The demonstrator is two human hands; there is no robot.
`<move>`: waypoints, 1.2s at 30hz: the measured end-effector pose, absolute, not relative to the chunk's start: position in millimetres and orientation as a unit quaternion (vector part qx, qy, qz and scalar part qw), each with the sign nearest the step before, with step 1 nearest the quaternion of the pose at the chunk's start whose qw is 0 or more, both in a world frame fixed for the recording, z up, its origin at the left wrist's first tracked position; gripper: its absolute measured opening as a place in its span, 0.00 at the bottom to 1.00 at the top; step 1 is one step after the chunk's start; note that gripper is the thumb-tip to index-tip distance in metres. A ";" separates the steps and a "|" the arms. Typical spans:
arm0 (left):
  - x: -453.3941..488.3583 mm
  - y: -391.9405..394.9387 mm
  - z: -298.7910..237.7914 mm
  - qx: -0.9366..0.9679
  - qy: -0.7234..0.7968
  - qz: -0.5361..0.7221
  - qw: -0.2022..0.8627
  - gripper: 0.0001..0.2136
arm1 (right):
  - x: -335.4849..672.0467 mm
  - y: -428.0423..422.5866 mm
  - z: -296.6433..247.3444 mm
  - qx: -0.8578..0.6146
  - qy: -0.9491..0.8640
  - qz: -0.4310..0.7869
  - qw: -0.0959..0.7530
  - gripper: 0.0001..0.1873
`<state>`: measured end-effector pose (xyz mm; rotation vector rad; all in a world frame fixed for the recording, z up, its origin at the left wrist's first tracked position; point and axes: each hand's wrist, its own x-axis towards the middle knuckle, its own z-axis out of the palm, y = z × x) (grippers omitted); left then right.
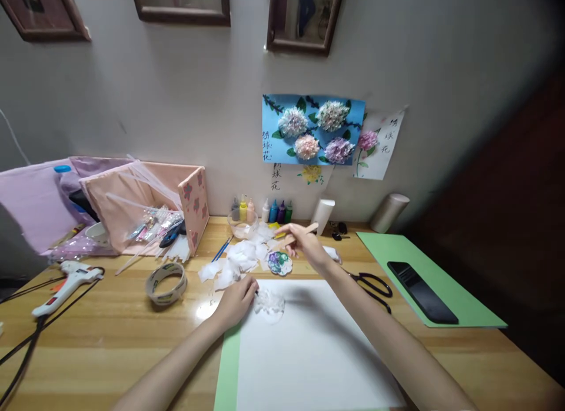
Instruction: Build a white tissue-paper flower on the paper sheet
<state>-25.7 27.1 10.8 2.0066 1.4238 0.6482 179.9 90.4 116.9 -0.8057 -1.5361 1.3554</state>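
On the counter [110, 346], lower left, we see one glue gun [68, 287], then one tape roll [166, 283]. Our left hand [237, 300] curls beside one white ruffled piece [269, 303] below centre; we cannot tell whether it grips it. Our right hand [304, 243], apart, pinches one wooden stick [311, 228] near centre. Right of centre lies one phone [421, 292].

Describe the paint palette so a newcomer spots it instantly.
Find the big white sheet on the wooden table. Just beyond its far edge, near the right hand, lies a scalloped paint palette. Its purple and green patches differ from the white tissue beside it.
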 end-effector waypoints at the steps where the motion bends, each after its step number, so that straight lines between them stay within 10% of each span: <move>1: -25.3 27.4 10.9 0.756 0.534 0.243 0.291 0.15 | 178.3 78.6 95.5 -0.331 -0.613 0.565 0.442 0.23; 9: -24.2 28.8 8.1 0.773 0.530 0.232 0.261 0.14 | 174.1 26.7 -6.5 -0.416 -0.511 0.548 0.516 0.25; 18: -21.4 28.4 5.9 0.784 0.520 0.231 0.247 0.12 | 177.9 4.3 -6.6 -0.284 -0.785 0.287 0.469 0.20; 36: -21.0 27.4 8.7 0.792 0.523 0.208 0.236 0.14 | 170.8 7.1 -1.5 -0.287 -0.858 0.224 0.362 0.16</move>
